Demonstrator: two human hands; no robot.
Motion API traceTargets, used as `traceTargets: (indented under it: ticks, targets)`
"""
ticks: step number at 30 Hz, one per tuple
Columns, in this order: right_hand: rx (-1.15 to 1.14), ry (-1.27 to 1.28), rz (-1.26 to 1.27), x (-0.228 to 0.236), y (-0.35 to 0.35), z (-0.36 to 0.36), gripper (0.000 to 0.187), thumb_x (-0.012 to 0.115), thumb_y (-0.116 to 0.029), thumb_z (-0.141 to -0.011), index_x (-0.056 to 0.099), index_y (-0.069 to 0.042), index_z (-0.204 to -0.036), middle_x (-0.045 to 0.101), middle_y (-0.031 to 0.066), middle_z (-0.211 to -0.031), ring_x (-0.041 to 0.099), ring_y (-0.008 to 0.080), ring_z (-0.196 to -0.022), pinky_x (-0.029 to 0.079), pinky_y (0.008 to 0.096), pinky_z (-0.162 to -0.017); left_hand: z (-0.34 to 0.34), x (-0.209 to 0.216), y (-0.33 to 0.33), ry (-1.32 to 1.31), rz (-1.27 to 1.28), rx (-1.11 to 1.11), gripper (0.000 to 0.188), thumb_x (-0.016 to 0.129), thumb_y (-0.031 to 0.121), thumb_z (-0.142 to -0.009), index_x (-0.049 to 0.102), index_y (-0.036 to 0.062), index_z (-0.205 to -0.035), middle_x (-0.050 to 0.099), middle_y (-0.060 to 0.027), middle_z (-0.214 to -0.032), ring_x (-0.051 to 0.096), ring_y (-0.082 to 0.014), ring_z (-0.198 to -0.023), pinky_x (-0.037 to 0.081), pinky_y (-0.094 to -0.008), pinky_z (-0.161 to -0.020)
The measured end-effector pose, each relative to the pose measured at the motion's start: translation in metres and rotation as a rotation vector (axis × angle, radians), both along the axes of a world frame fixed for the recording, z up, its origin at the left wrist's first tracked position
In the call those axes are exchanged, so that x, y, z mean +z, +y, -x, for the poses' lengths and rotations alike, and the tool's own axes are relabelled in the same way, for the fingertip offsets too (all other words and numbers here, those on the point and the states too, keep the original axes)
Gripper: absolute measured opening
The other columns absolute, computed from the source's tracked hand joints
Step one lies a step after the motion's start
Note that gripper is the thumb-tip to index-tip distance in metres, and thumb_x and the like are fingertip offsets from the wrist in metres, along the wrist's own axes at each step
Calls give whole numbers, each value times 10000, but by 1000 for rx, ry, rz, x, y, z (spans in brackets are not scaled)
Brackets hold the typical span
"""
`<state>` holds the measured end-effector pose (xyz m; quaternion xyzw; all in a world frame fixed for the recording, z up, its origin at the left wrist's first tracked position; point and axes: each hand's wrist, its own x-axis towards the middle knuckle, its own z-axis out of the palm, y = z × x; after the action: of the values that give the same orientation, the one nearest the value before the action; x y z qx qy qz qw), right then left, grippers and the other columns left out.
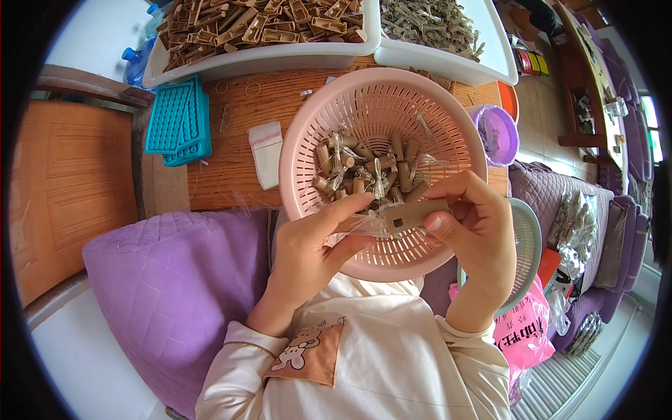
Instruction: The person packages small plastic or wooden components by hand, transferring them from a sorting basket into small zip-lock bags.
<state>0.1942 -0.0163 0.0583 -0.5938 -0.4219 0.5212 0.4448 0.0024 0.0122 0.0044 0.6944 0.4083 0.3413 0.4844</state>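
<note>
My right hand pinches a tan plastic case with a small dark square opening, over the near side of a pink basket. Clear plastic strands stick out from the case's left end. These strands lie between the curled thumb and index finger of my left hand; its other fingers are partly hidden. Inside the basket lies a heap of similar tan pieces, several with clear wrapping bunched around them.
Behind the basket stand a white bin of brown plastic parts and another white bin of clear-wrapped pieces. Teal trays and a pack of clear bags lie left on the wooden table. A purple bucket and green basket are at right.
</note>
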Motion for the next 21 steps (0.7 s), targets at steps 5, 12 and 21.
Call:
traceTargets:
  ticks: [5, 12, 21]
  targets:
    - [39, -42, 13, -4, 1, 0, 190, 652, -12, -745, 531, 50, -878, 597, 65, -775, 575, 80, -730, 468, 213, -630, -1, -2, 0, 13, 24, -51, 427, 686, 95, -709, 553, 65, -1113, 646, -124, -883, 644, -219, -808, 493, -287, -680]
    - [44, 59, 42, -1, 1, 2, 170, 635, 19, -744, 532, 51, -876, 594, 54, -768, 576, 83, -723, 465, 219, -608, -6, -8, -3, -208, 347, -131, 443, 666, 76, -736, 523, 30, -1153, 626, -144, -965, 610, -162, -897, 474, -271, -766]
    - [36, -119, 21, 0, 1, 4, 176, 667, 6, -709, 546, 54, -828, 595, 73, -700, 580, 86, -621, 462, 221, -546, -12, 2, -6, -44, -152, -1, 511, 733, 55, -642, 539, -7, -1110, 619, -124, -961, 601, -188, -849, 479, -279, -718]
